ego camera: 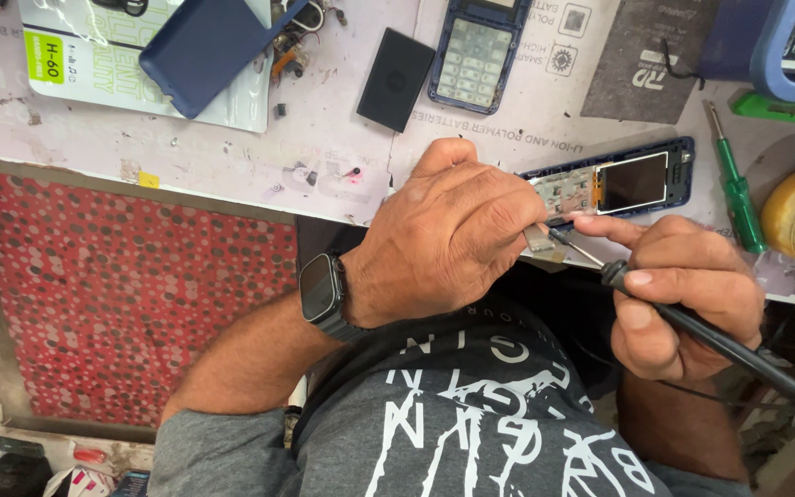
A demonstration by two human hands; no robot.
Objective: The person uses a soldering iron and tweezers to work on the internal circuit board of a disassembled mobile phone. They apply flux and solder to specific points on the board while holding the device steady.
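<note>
Cluttered repair bench (232, 161), head view: phone work in hand.
Left hand (443, 235) pinches small metal piece (540, 241), possibly a shield; right hand (683, 294) grips soldering iron (692, 322), tip touching it, beside opened blue phone (614, 184).

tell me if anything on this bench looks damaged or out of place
The blue phone by the right hand lies opened, its keypad board and screen bare. Its keypad cover sits apart higher up, and small loose parts are scattered on the stained worktop.

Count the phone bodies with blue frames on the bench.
2: a keypad phone at top centre, and an opened phone with its screen bare, just above the right hand. Others may be hidden.
</note>
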